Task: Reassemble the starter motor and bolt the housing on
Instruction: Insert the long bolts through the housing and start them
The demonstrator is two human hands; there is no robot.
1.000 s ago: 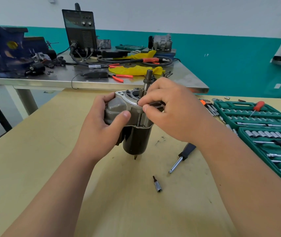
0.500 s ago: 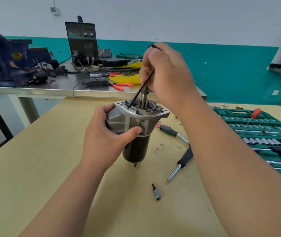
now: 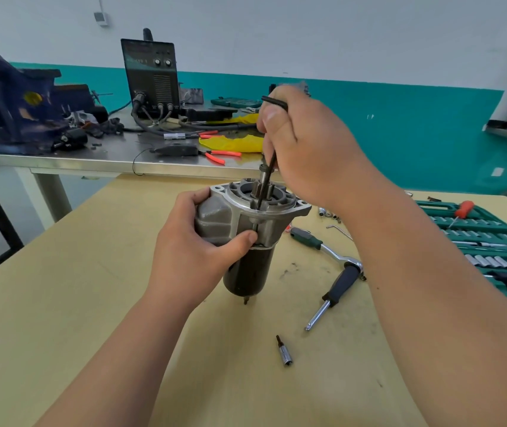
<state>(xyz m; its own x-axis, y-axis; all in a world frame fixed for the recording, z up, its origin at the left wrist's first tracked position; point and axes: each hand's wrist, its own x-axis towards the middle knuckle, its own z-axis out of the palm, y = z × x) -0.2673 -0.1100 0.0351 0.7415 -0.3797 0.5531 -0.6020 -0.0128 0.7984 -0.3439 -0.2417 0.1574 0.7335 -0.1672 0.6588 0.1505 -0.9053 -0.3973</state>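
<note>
The starter motor (image 3: 247, 272) stands on end at the centre of the frame on the yellow counter (image 3: 61, 303), with its grey housing (image 3: 215, 217) on top. The left hand (image 3: 190, 251) wraps round the housing's side, thumb pressed across the front to brace it. The right hand (image 3: 304, 143) pinches a black hex key (image 3: 275, 103) by its bend, the long leg running down into the flange beside the pinion. It looks like a housing bolt is being driven. For that, the key should sit fully in the socket and in line with the bolt, and the motor must be held against twisting.
</note>
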